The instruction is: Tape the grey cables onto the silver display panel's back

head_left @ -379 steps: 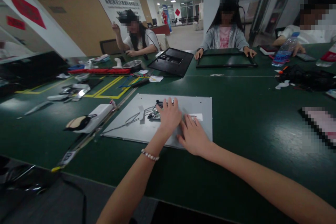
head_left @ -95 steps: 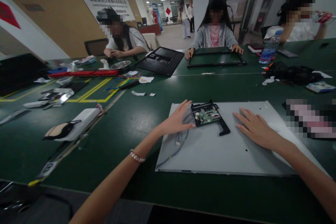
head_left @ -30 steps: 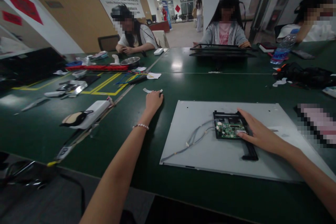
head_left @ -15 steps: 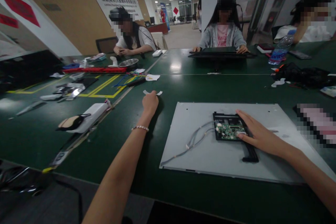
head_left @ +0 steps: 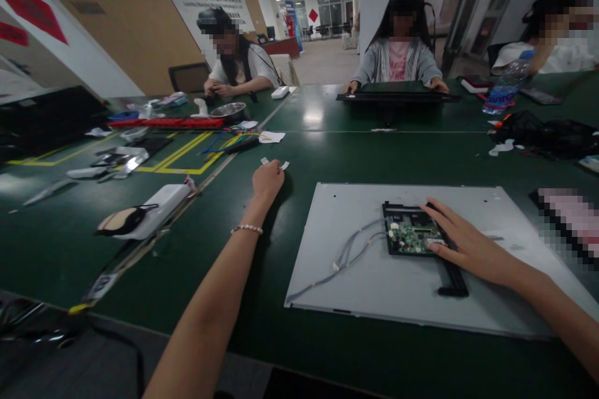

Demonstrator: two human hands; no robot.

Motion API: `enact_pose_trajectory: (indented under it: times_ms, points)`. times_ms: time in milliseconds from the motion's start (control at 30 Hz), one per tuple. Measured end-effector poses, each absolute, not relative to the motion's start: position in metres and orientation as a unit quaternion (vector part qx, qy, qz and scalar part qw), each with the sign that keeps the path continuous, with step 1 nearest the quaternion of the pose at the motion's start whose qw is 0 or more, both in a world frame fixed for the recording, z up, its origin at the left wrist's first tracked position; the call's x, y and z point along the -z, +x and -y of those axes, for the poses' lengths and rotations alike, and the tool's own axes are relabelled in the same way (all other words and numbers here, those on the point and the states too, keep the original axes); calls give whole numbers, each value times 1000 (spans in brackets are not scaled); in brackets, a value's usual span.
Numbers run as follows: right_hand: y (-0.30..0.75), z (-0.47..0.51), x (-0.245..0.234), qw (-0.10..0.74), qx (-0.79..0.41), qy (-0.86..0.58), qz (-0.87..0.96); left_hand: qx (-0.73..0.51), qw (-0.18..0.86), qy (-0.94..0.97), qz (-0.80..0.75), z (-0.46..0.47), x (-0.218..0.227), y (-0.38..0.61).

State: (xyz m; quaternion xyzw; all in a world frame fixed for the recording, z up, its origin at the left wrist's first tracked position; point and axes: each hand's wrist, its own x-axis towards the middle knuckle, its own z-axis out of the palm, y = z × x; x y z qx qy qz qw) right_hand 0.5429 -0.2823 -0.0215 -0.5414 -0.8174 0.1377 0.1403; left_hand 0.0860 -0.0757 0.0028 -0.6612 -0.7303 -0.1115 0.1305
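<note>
My left hand is closed in a pinch, knuckles up, on a small white strip whose ends stick out on both sides of the fingers. On the right, my right hand curves over the right side of a black bracket that carries a green circuit board. The thumb lies at the board's lower right, the fingers at the upper corner. Bracket and board rest on a flat grey panel. Grey cables run from the board's left side to the panel's lower left corner.
To the left lie a white power strip and a round tan-and-black item. Two people sit across the green table; one holds a black screen. Right are a water bottle, a black bag and a phone-like slab.
The white strip's left end has shifted slightly in my left hand's grip. My right hand and the bracket appear slightly further right and lower, partly as the camera view shifts.
</note>
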Motion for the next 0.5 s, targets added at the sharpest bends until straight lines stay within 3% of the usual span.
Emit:
enact_pose_trajectory:
  times_ms: [233,500]
  points:
    - [544,281,22,138,-143,-535,821,111,129,-679,715,69,3,80]
    - [544,281,20,137,-147,-530,824,20,140,-681,718,66,-1,90]
